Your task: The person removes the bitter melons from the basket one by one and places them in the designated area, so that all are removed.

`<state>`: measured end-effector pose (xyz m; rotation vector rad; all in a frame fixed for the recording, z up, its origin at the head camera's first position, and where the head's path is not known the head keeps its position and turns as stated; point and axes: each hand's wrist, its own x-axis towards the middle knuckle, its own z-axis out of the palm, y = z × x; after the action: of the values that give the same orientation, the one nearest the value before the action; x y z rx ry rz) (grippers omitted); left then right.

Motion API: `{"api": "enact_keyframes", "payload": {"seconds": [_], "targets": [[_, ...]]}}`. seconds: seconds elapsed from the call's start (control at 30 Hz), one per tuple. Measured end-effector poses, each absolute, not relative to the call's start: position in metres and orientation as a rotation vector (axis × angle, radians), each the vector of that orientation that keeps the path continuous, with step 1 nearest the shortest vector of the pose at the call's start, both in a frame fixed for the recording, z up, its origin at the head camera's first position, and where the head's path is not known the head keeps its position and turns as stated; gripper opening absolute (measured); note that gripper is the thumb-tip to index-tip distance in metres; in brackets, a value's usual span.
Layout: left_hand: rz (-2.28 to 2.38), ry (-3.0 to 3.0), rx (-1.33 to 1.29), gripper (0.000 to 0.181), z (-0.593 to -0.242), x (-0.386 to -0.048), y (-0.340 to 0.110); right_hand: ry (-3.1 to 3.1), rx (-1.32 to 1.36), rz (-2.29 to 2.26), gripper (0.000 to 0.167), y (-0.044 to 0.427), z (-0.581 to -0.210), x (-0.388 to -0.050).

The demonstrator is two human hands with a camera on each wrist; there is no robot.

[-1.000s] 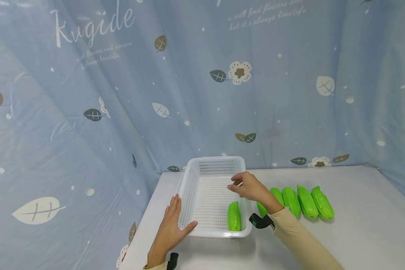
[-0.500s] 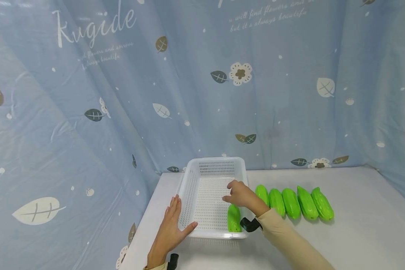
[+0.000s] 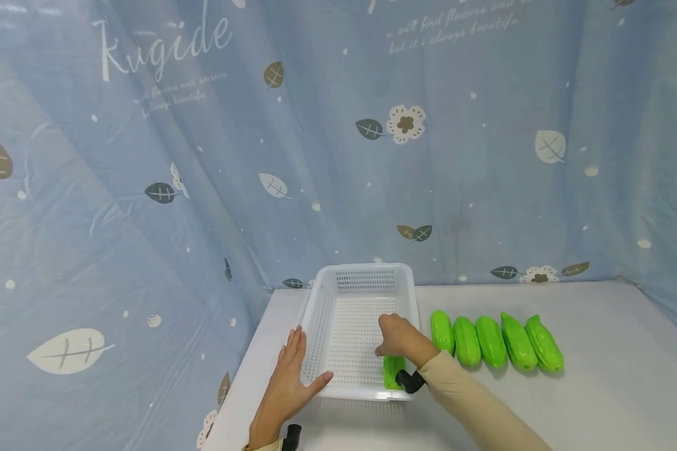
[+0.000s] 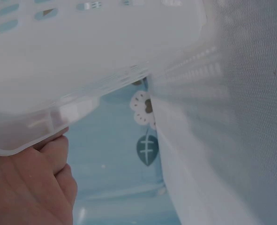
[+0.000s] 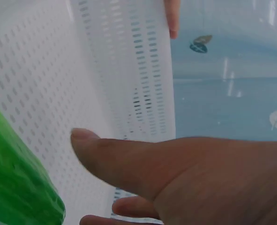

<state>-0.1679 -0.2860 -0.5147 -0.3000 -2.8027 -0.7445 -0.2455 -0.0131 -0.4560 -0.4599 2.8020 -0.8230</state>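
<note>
A white perforated plastic basket stands on the white table. My left hand rests along its left side, thumb spread at the front rim and fingers straight; the left wrist view shows that hand by the basket wall. Inside, at the front right corner, lies one bright green, ridged, gourd-like vegetable, partly covered by my right hand, which hovers over it. From the right wrist, the thumb appears apart from the vegetable, and nothing is pinched.
Several similar green vegetables lie side by side in a row on the table, right of the basket. A blue patterned curtain hangs behind the table and along its left.
My right hand has moved down and toward the basket's front, over the green vegetable. The left hand stays at the basket's side. More of the row on the right shows.
</note>
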Motion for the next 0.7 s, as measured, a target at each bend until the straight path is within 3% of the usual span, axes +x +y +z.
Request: {"api": "enact_keyframes", "payload": {"seconds": [0.53, 0.7], "targets": [[-0.757, -2.811, -0.285, 0.110, -0.5107, -0.1676, -0.2834, 2.745, -0.437, -0.741, 0.062, -0.0170, -0.4602, -0.2500], [-0.742, -2.812, -0.280, 0.110, -0.5117, -0.1681, -0.2832, 2.736, -0.423, -0.692, 0.053, -0.0171, -0.4619, -0.2517]]}}
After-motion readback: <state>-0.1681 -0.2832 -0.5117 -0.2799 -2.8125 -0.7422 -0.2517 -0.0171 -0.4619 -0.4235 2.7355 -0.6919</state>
